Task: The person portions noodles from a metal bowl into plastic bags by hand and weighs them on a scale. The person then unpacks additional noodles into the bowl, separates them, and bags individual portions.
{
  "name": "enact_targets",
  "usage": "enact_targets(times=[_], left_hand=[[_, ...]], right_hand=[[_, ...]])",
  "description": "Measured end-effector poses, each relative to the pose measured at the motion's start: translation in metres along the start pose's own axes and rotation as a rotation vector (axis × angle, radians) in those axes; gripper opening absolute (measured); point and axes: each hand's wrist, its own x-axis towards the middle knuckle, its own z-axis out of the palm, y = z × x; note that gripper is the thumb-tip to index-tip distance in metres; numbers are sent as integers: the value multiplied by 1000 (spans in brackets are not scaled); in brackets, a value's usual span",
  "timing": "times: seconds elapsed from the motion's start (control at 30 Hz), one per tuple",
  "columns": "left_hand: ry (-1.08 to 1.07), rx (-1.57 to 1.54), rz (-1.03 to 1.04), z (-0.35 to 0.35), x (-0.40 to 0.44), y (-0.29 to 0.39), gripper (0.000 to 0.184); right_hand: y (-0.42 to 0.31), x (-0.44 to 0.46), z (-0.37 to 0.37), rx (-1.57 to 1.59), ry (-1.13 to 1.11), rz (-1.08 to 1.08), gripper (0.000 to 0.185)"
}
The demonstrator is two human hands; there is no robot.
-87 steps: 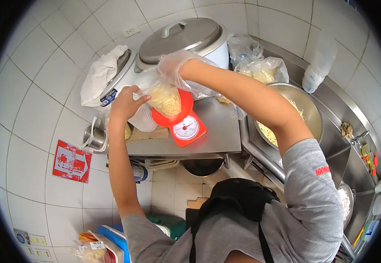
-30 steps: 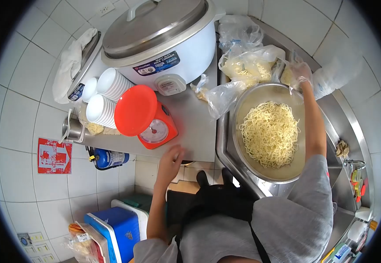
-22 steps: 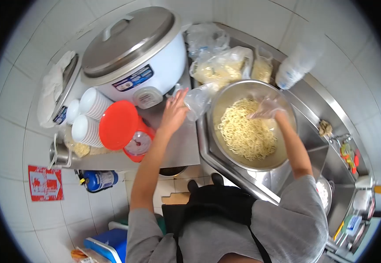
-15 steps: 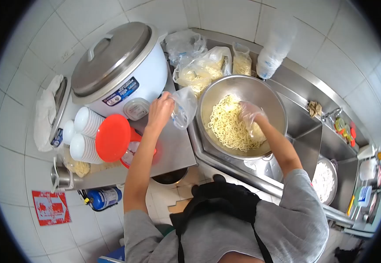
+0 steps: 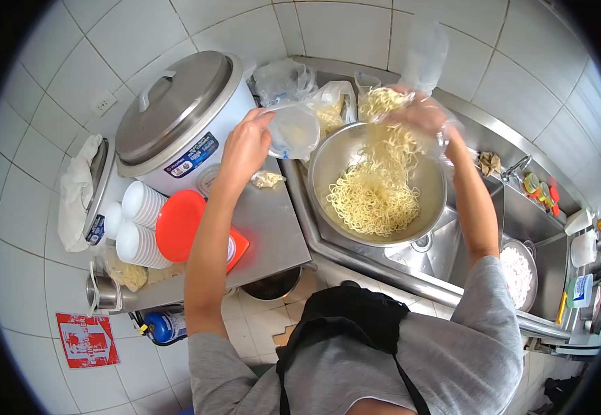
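My left hand [image 5: 248, 142] pinches the rim of a clear plastic bag [image 5: 293, 135], whose mouth hangs open left of the large metal bowl [image 5: 430, 190]. Yellow noodles [image 5: 373, 204] lie heaped in that bowl. My right hand [image 5: 421, 116], in a clear plastic glove and blurred by motion, is raised over the bowl's far right side. It grips a clump of noodles, and strands trail from it down to the heap. The fingertips of this hand are partly hidden by the noodles and blur.
A big rice cooker [image 5: 176, 117] stands at the left, with stacked white bowls [image 5: 141, 221] and a red plastic bowl [image 5: 179, 225] before it. Bagged noodles [image 5: 331, 111] sit behind the metal bowl. A sink [image 5: 532, 228] and a pan of white food [image 5: 515, 277] are at right.
My right hand has risen from inside the bowl, lifting noodles up and back. My left hand has moved slightly up and left, and the bag's mouth is wider.
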Motion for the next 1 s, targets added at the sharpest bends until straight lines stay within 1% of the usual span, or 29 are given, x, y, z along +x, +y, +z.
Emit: enact_targets(times=[0.1,0.17,0.23,0.27,0.33,0.37,0.4,0.43,0.53,0.57,0.63,0.7,0.73,0.77,0.8,0.83,0.87,0.93,0.97,1.0], left_hand=[[-90,-76,-64,2,-1,5,34],[-133,-94,-74,4,-1,8,37],[-160,-71,-59,8,0,9,40],[-168,-77,-64,13,1,7,42],[-187,-92,-71,22,5,5,46],[-221,-101,-86,24,7,7,47],[-202,-109,-78,28,9,10,47],[-189,-115,-68,33,11,12,47],[-124,-92,-30,42,21,15,45],[-101,-86,-20,46,23,15,45],[-101,-65,-30,57,33,14,44],[-76,-49,-22,70,44,16,41],[-82,-43,-23,78,49,18,40],[-87,-36,-24,87,53,20,39],[-92,-27,-26,96,57,22,39],[5,-6,63,107,54,27,33],[-15,-42,110,118,52,31,34],[-62,-111,209,134,47,44,37],[-143,-115,262,143,41,49,41],[-225,-116,315,150,36,53,44]], right_hand=[[19,-1,41,-393,-129,-18,61],[62,5,81,-305,-366,-84,64],[95,-13,123,-362,-348,-164,49],[125,-7,155,-481,-489,-23,41],[138,-11,177,-543,-464,92,33],[144,-17,182,-488,-300,63,31],[146,-24,182,-432,-142,38,30],[137,-12,163,-410,-365,144,32],[109,-6,115,-427,-243,159,40],[73,-16,81,-326,-201,143,44],[53,-16,45,-214,-170,34,52],[37,-21,14,-50,-202,17,58],[-10,-38,-13,102,-224,95,59],[-38,-48,-27,256,-244,170,60],[-41,-50,-25,230,-287,182,59],[-42,-52,-25,203,-329,195,59],[-41,-54,-27,178,-373,211,58],[-1,-38,7,-101,-309,189,50],[-14,-46,15,-105,-380,152,51],[-13,-48,22,-101,-416,214,51]])
